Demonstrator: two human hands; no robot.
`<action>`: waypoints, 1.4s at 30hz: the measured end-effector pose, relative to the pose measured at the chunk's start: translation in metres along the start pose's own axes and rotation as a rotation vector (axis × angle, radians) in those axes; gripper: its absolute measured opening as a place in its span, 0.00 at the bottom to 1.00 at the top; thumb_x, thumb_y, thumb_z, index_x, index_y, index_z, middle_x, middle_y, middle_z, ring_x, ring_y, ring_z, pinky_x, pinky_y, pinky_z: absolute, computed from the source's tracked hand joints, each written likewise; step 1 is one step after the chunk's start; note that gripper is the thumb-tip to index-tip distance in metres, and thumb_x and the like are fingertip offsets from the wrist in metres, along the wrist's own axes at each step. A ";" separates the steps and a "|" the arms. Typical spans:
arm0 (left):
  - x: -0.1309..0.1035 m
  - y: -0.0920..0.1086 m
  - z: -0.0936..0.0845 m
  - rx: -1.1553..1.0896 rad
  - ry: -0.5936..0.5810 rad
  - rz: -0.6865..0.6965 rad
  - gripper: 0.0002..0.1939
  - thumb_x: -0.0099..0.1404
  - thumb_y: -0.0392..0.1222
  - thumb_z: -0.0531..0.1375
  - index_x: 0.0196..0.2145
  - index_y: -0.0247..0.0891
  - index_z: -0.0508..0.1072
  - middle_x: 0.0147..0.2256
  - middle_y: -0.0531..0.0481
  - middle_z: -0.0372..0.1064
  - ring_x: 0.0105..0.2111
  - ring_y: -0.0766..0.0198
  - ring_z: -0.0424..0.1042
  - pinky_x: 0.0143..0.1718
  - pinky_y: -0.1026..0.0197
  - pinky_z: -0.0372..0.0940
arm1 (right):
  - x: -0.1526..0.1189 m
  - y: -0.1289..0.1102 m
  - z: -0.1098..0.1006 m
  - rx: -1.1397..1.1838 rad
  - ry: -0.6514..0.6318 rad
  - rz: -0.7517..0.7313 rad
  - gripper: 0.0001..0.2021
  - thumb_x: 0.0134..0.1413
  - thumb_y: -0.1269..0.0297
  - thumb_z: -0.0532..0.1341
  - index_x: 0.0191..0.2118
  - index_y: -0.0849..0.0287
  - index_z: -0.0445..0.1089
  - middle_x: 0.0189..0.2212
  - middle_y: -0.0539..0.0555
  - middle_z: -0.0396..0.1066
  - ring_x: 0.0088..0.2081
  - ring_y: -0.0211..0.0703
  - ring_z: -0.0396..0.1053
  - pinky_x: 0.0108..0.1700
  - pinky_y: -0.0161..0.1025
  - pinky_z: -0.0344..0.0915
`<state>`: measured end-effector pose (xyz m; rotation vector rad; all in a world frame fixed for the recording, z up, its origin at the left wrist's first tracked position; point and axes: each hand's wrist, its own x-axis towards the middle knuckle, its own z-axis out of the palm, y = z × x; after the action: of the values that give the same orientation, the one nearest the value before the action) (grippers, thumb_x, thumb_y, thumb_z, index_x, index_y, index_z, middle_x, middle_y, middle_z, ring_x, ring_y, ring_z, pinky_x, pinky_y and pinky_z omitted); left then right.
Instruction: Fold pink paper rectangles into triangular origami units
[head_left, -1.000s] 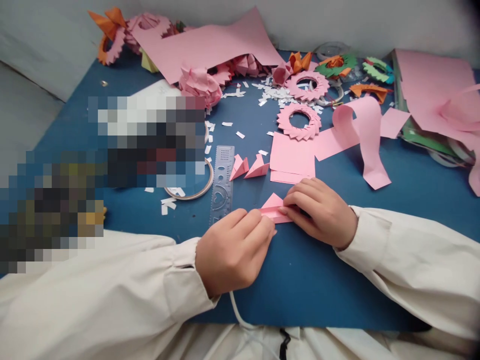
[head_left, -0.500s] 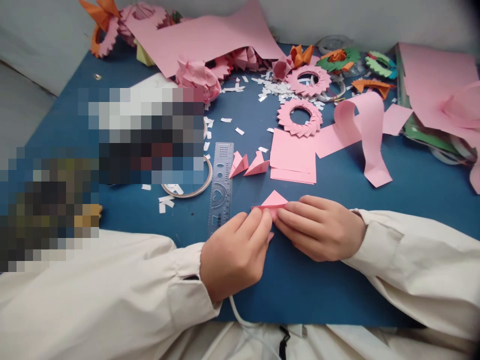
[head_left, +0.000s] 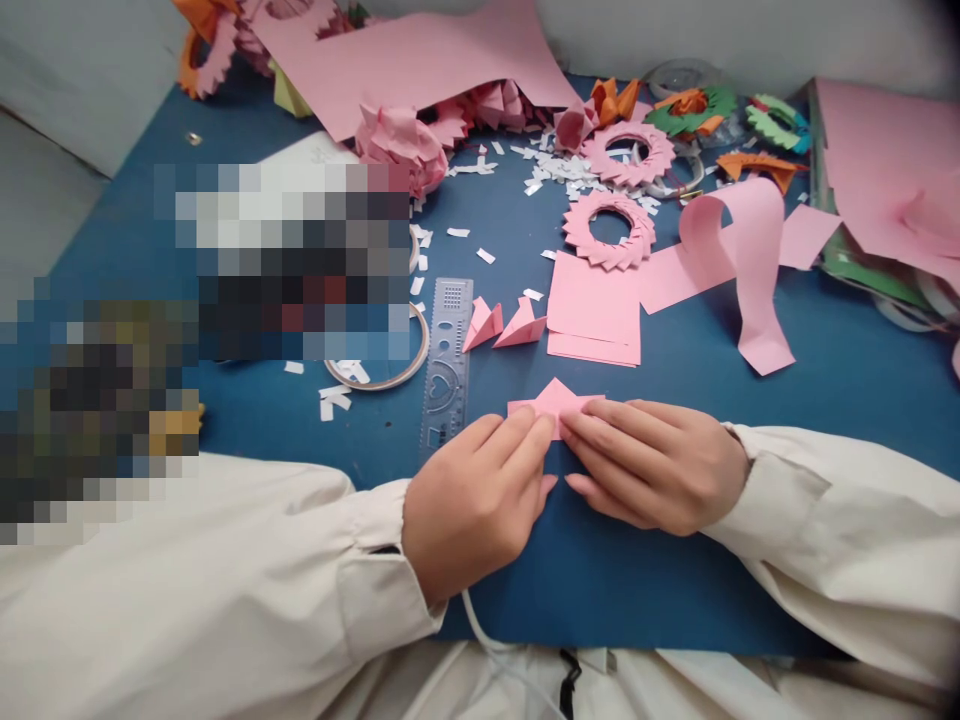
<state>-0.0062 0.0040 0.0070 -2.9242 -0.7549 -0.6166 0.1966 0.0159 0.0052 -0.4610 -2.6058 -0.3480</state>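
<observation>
A small folded pink paper (head_left: 556, 395) with a pointed top lies on the blue table (head_left: 645, 590), its lower part under my fingertips. From the left, my left hand (head_left: 484, 495) presses its fingers together on the paper. My right hand (head_left: 660, 460) does the same from the right, thumb apart below the fingers. Beyond the paper are two small folded pink pieces (head_left: 519, 325) and a stack of pink rectangles (head_left: 592, 305). A clear ruler (head_left: 446, 370) lies upright in view, just past my left hand.
Pleated pink rings (head_left: 609, 230), a curled pink strip (head_left: 761, 260) and white scraps (head_left: 559, 165) lie farther back. Large pink sheets (head_left: 435, 60) are at the back and right. A tape roll (head_left: 424, 350) sits left of the ruler; pixelated areas hide the left side.
The folded paper now shows flat ends on both sides of its point. My right hand has shifted slightly right, and its thumb is now visible. The view has moved a little.
</observation>
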 end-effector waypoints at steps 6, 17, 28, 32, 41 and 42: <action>-0.001 -0.001 0.000 0.029 -0.002 0.013 0.11 0.63 0.34 0.55 0.39 0.23 0.73 0.42 0.35 0.71 0.41 0.50 0.71 0.35 0.54 0.71 | 0.000 0.000 0.000 -0.044 -0.013 -0.026 0.14 0.50 0.62 0.61 0.32 0.73 0.71 0.30 0.64 0.73 0.34 0.50 0.72 0.28 0.40 0.69; 0.000 0.001 -0.001 0.061 0.092 -0.004 0.09 0.60 0.32 0.57 0.23 0.28 0.71 0.27 0.41 0.71 0.32 0.55 0.72 0.26 0.58 0.67 | 0.000 -0.003 -0.005 -0.100 0.011 -0.027 0.16 0.50 0.57 0.62 0.23 0.67 0.70 0.25 0.62 0.72 0.30 0.48 0.71 0.25 0.38 0.67; 0.008 -0.017 -0.013 0.138 -0.040 -0.206 0.12 0.62 0.34 0.55 0.21 0.34 0.70 0.24 0.48 0.68 0.25 0.62 0.66 0.27 0.59 0.61 | -0.001 -0.002 -0.003 -0.094 0.024 -0.014 0.14 0.49 0.60 0.62 0.24 0.68 0.70 0.24 0.60 0.72 0.28 0.47 0.71 0.24 0.38 0.66; 0.013 -0.037 -0.019 0.196 0.018 -0.339 0.11 0.63 0.38 0.53 0.29 0.34 0.73 0.30 0.46 0.70 0.31 0.60 0.69 0.30 0.60 0.62 | -0.001 -0.001 -0.004 -0.094 0.012 -0.005 0.12 0.49 0.61 0.62 0.25 0.66 0.70 0.24 0.58 0.72 0.29 0.44 0.70 0.26 0.38 0.67; -0.006 -0.092 -0.072 0.489 -0.388 -0.998 0.19 0.61 0.43 0.47 0.46 0.39 0.70 0.23 0.47 0.66 0.27 0.51 0.69 0.26 0.57 0.60 | -0.002 -0.001 -0.003 -0.080 0.027 0.016 0.10 0.51 0.64 0.61 0.25 0.66 0.70 0.24 0.57 0.71 0.30 0.43 0.70 0.27 0.38 0.69; -0.014 -0.096 -0.074 0.540 -0.360 -0.994 0.20 0.61 0.43 0.46 0.46 0.38 0.70 0.22 0.47 0.64 0.26 0.52 0.68 0.27 0.57 0.60 | -0.002 -0.001 -0.003 -0.077 0.031 0.021 0.10 0.51 0.64 0.61 0.25 0.66 0.70 0.24 0.57 0.71 0.30 0.43 0.70 0.27 0.38 0.69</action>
<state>-0.0898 0.0705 0.0654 -2.0265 -2.0420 0.1268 0.1993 0.0136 0.0067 -0.5043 -2.5626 -0.4457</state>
